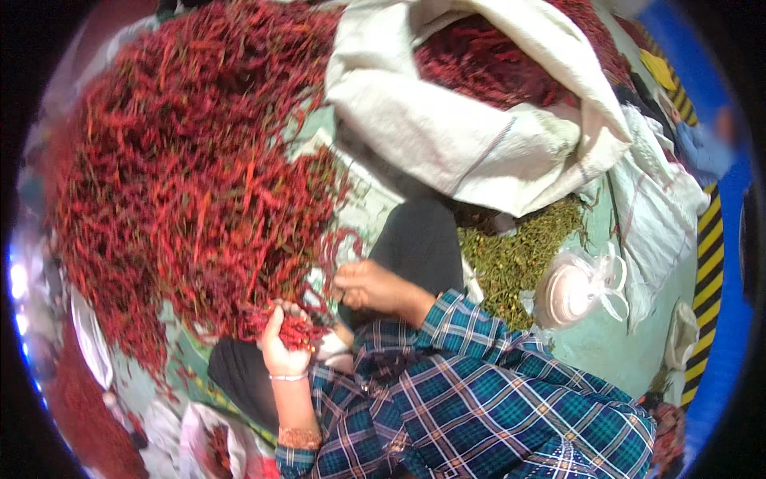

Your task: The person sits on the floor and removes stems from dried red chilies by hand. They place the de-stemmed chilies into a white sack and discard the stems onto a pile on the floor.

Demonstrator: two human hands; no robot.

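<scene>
A wide heap of dried red chillies (197, 197) spreads over the floor in front and to the left. My left hand (288, 340), with a bangle at its wrist, holds a bunch of red chillies (293, 329) at the heap's near edge. To its right, my right hand (364, 286) is raised over my lap with its fingers curled; whether something small is pinched in it cannot be told. Beside my right knee lies a pile of green-brown chilli stems (514, 257).
A large white woven sack (419, 120), open and holding red chillies, stands ahead. A tied clear plastic bag (568, 290) with round items sits at the right. Another white sack (652, 221) lies beyond it. A person in light blue (697, 146) is at the upper right.
</scene>
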